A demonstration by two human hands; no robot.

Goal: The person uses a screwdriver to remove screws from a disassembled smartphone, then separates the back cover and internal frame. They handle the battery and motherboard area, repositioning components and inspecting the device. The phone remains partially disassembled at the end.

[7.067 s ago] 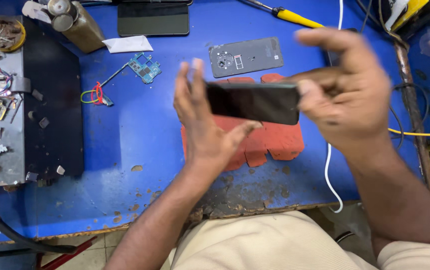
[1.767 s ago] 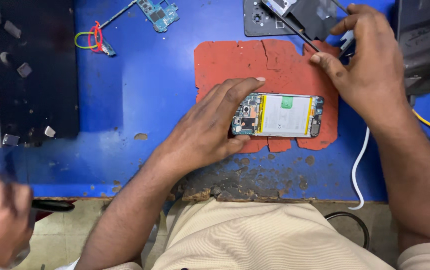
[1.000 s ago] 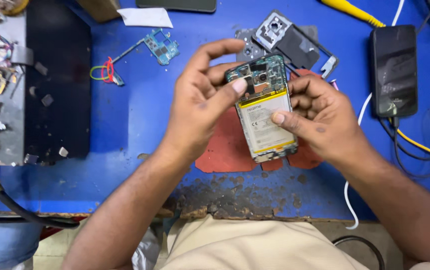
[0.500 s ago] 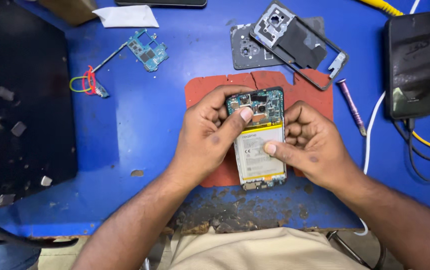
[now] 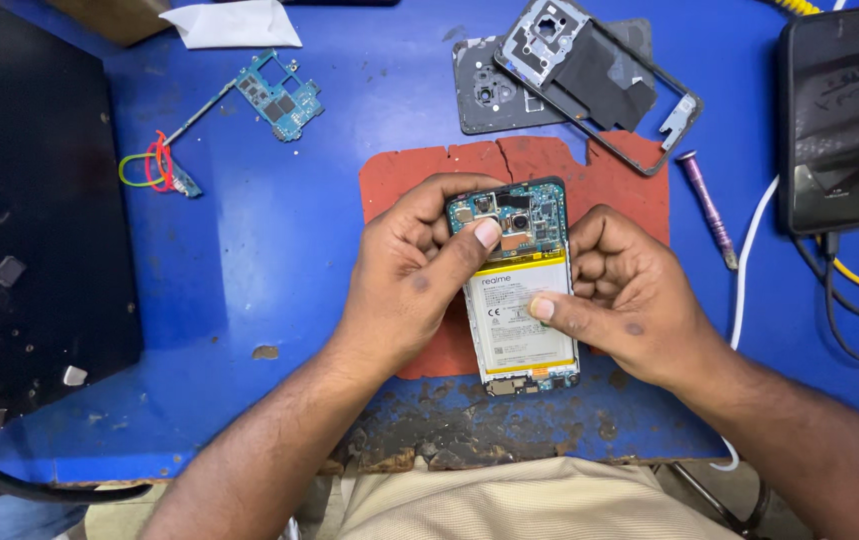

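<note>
**Two hands on an opened phone**

Two hands clasped around one phone (image 5: 521,285), back cover off, lying face down on a red mat (image 5: 419,175) near the front edge of a blue bench (image 5: 249,260). Worn, flaking paint along that front edge, just below the phone.

Left hand (image 5: 414,275) curled round the phone's left side, thumb tip pressed on the circuit board at the top. Right hand (image 5: 629,295) cupped at the right side, fingers folded narrow, thumb flat across the white battery (image 5: 514,330). Both gripping the phone, neither wide open.

Farther left, a black mat (image 5: 39,200) with a few small metal bits on it. Beyond the hands, a loose green board (image 5: 279,98) with a thin cable running to red and green wire loops (image 5: 154,168). Above the red mat, a grey back cover (image 5: 484,95) partly under a dark frame (image 5: 599,80), the frame's lower end overlapping the mat. To the right, a purple screwdriver (image 5: 706,205), a white cable (image 5: 744,290), then a black phone (image 5: 834,115), screen up, with cables at its lower end. At the far edge, a scrap of white paper (image 5: 234,25).
</note>
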